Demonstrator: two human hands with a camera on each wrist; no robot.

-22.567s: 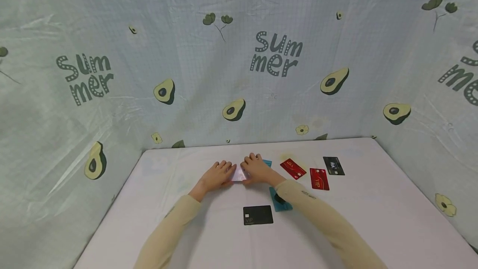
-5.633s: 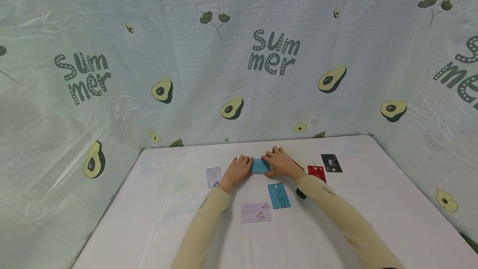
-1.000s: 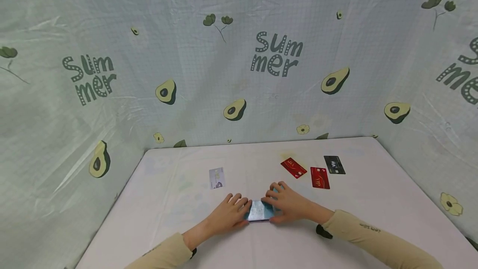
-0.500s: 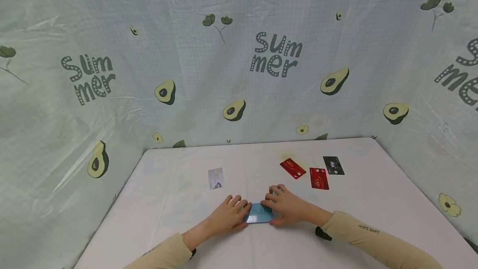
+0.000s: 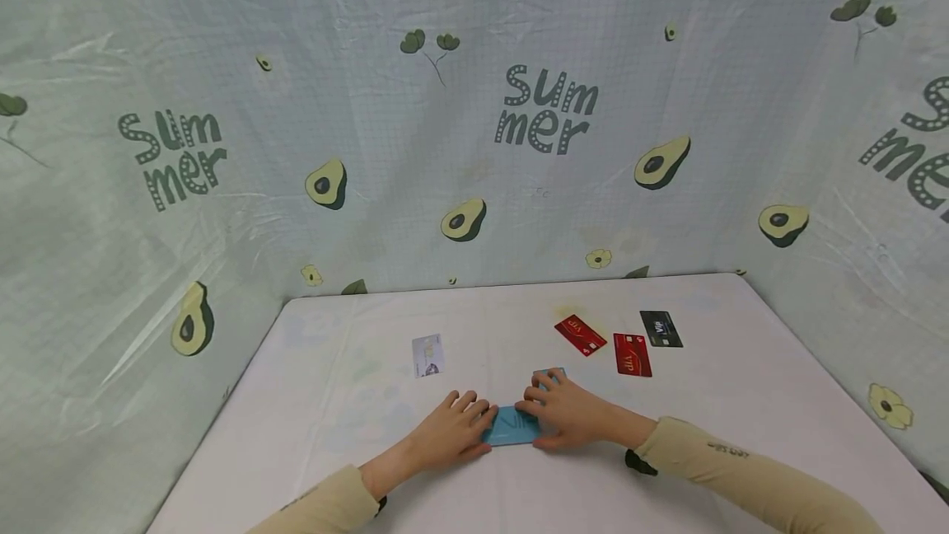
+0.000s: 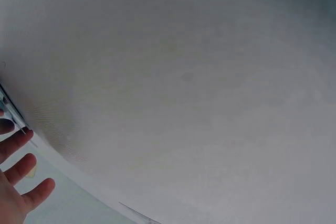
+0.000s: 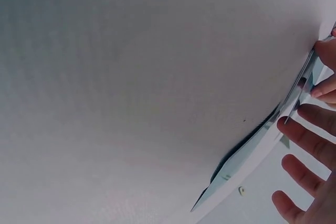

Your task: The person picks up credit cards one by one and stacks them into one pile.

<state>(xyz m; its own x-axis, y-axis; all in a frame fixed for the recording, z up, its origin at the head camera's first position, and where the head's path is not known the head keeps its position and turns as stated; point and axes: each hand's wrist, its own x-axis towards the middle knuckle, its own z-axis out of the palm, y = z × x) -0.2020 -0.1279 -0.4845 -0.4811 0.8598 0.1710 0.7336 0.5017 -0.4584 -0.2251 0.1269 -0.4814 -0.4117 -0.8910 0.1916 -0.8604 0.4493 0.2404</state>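
Observation:
In the head view, a teal VIP card (image 5: 513,427) lies near the front middle of the table, between my two hands. With thumb and fingers my left hand (image 5: 449,428) pinches its left end. My right hand (image 5: 577,412) pinches the right end the same way, its outer fingers spread. A second teal card (image 5: 550,373) shows partly from behind the right hand's fingers. In the right wrist view, thin card edges (image 7: 302,85) lie at the right hand's fingertips. The purple card beneath the teal one is hidden.
A pale silver-lilac card (image 5: 428,355) lies to the left, behind the left hand. Two red VIP cards (image 5: 581,334) and a black VIP card (image 5: 661,329) lie at the back right. Patterned sheeting (image 5: 393,213) walls in the white table (image 5: 356,320).
The teal card came from the table's back to the front, onto the purple card. Over the last second it lowered until the purple edge vanished. The black card seen at the front earliest is covered.

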